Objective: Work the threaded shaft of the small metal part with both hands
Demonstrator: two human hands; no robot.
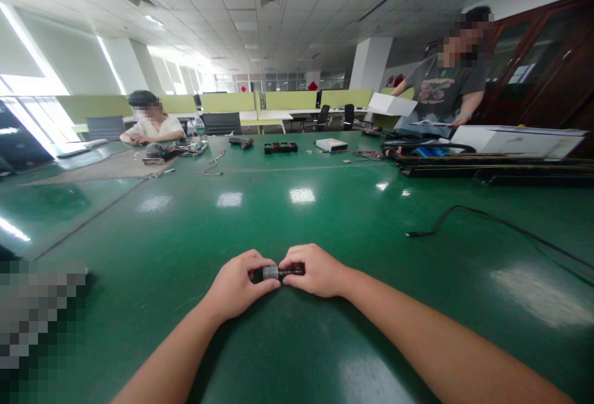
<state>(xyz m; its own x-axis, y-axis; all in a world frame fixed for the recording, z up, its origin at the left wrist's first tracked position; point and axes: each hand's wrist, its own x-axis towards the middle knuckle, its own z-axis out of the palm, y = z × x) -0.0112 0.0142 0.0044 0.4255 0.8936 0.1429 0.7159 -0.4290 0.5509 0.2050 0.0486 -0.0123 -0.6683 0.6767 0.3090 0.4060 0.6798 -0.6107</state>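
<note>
Between my two hands, at the near middle of the green table (325, 224), is a small cylindrical part (270, 273) with a grey metal body and a narrower dark end. My left hand (234, 286) pinches the grey body from the left, thumb below and fingers above. From the right, my right hand (320, 271) is closed around the dark narrow end. Fingers cover both ends of the part, so its exact kind cannot be made out. It lies roughly level, just above or on the tabletop.
A black cable (482, 211) runs in from the right. Farther back are long black rails (464, 172), a silver box-shaped unit (331, 145), a black slotted part (281, 148) and a dark tool (241, 142). One person sits far left; another stands far right.
</note>
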